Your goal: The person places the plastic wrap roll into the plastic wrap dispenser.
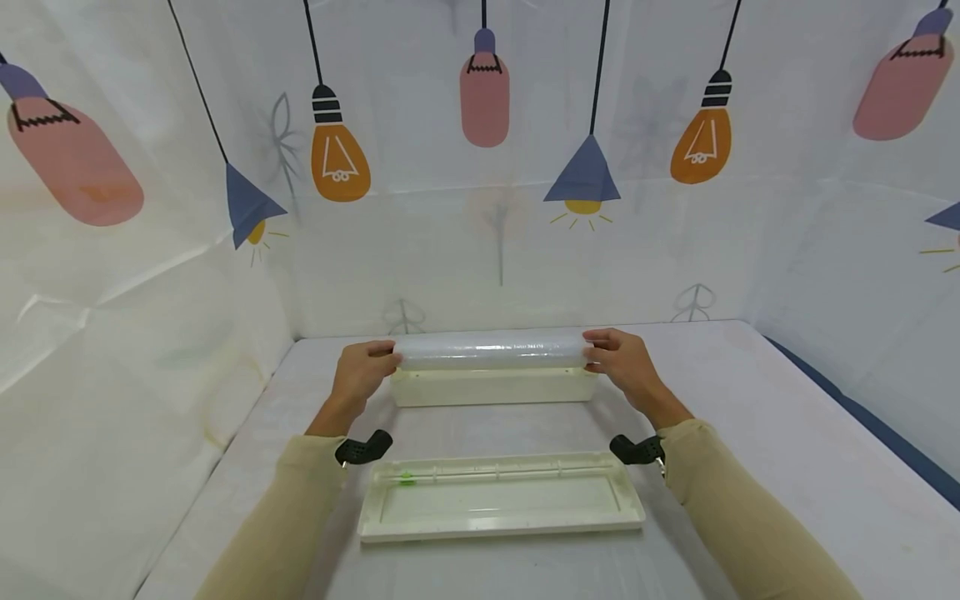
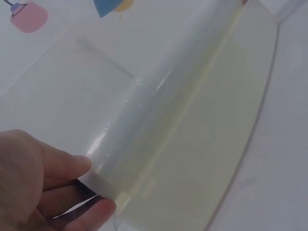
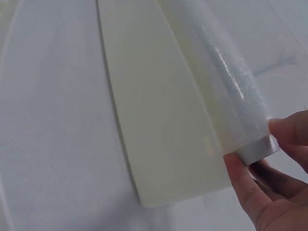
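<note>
A shiny roll of clear plastic wrap [image 1: 491, 348] lies lengthwise over the top of a long cream box [image 1: 495, 388]. My left hand [image 1: 363, 372] grips the roll's left end, and in the left wrist view the thumb and fingers [image 2: 94, 216] stand on either side of that end. At the opposite end, my right hand [image 1: 624, 363] pinches the roll between thumb and fingers. The right wrist view shows the grey core end [image 3: 257, 150] between those fingers. The inside of the box is hidden behind its front wall and the roll.
Nearer to me, a cream lid [image 1: 498, 527] lies on the white-covered table [image 1: 750, 400], with a rail along its far side and a small green slider [image 1: 407, 478] near its left end. Behind the table hangs a white sheet [image 1: 435, 250] printed with lamps. Dark wrist mounts sit on both wrists.
</note>
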`<state>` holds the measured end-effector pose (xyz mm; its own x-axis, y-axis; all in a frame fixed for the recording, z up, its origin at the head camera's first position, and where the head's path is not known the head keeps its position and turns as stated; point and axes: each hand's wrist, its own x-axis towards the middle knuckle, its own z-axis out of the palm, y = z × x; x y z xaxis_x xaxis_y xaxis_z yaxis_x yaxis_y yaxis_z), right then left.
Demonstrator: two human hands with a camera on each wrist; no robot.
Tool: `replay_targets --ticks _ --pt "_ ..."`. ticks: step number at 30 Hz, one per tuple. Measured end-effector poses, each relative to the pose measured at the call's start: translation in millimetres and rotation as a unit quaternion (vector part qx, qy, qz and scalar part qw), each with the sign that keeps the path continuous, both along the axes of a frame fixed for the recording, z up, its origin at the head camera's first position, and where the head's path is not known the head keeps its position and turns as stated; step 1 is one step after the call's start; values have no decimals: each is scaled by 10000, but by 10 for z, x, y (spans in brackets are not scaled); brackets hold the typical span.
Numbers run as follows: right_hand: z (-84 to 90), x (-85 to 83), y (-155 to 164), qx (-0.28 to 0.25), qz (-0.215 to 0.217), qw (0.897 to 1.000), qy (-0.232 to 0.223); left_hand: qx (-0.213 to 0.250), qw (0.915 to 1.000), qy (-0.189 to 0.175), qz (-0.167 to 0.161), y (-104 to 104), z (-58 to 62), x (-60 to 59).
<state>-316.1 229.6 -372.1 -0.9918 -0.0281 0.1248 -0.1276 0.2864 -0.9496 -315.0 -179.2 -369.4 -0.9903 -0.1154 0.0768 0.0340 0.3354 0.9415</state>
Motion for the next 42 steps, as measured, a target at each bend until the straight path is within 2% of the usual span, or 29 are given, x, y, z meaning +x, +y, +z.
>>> replay_targets --ticks 9,14,31,38,42 --pt "-18 -27 8 24 128 9998 115 -504 9986 -100 135 -20 0 10" --pt "-19 -19 13 76 128 9999 43 -602 9978 -179 209 -21 18 0" --pt "-16 -1 3 210 249 9994 131 -275 9980 -381 420 -20 29 -28" --pt "-23 23 -5 479 277 9981 255 65 9988 -216 444 -13 16 -16" --pt "-26 37 -16 543 274 9975 354 95 9990 -151 406 -5 2 -20"
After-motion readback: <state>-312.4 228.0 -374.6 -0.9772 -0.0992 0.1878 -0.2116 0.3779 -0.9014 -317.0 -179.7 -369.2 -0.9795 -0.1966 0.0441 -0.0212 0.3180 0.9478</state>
